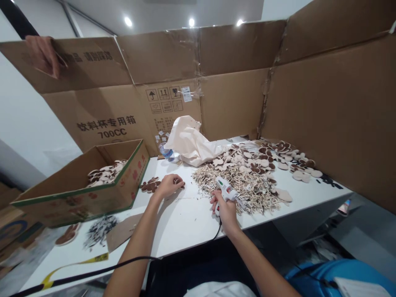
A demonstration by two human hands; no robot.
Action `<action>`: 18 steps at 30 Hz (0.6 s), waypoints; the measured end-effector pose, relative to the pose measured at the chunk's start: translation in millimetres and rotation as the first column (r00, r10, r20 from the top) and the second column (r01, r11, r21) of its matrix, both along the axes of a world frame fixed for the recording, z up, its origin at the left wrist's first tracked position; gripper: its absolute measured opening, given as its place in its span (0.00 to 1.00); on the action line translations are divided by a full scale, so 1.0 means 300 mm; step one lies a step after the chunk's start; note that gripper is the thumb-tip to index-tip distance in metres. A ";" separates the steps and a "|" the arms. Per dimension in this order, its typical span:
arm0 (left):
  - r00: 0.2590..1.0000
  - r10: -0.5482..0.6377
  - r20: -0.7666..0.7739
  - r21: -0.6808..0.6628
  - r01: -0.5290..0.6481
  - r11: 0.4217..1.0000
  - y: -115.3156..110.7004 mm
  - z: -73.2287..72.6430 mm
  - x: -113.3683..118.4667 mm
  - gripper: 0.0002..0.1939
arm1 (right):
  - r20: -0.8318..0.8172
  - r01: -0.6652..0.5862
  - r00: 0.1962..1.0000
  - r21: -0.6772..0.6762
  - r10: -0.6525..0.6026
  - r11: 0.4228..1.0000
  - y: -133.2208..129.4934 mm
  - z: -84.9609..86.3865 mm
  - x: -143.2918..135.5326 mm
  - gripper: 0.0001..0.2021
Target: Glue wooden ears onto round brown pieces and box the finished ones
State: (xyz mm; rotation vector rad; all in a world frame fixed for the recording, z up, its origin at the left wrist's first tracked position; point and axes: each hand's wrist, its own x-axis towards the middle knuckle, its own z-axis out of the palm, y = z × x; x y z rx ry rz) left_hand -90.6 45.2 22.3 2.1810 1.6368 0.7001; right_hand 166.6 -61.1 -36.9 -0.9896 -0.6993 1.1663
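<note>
My right hand (pixel 227 210) is wrapped round the handle of a white glue gun (pixel 225 187), whose cord runs down over the table edge. The gun lies over a heap of thin cream strips (pixel 250 194). To the left, my left hand (pixel 169 185) has its fingers closed on a small brown piece (pixel 179 182) just above the white table (pixel 182 222). Beside that hand lie several brown felt shapes (pixel 150 185). More cream and brown felt pieces (pixel 241 160) are piled behind the strips.
An open cardboard box (pixel 130 181) with felt pieces stands at the left. Cardboard walls (pixel 232 103) surround the back. A cream cloth (pixel 190 142) and plastic bottle (pixel 167 152) stand near them. Dark scraps (pixel 100 231) lie front left. Another person's hand (pixel 43 53) rests on the wall.
</note>
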 end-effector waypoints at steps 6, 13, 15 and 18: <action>0.768 -0.103 0.632 -0.244 0.323 0.914 -0.084 -0.003 0.147 0.22 | 0.009 0.017 1.000 -0.002 -0.017 1.000 0.002 -0.001 -0.001 0.23; 0.712 -0.251 0.656 -0.286 0.542 0.790 -0.142 -0.033 0.274 0.21 | 0.118 0.021 0.993 -0.006 -0.020 1.000 0.014 -0.021 -0.004 0.24; 0.748 -0.270 0.606 -0.287 0.522 0.803 -0.140 -0.035 0.263 0.24 | 0.105 0.025 0.994 -0.004 -0.025 1.000 0.016 -0.024 -0.003 0.23; 0.830 -0.295 0.474 -0.316 0.473 0.822 -0.138 -0.036 0.224 0.27 | 0.074 0.025 0.997 -0.023 -0.024 0.999 0.017 -0.021 -0.003 0.23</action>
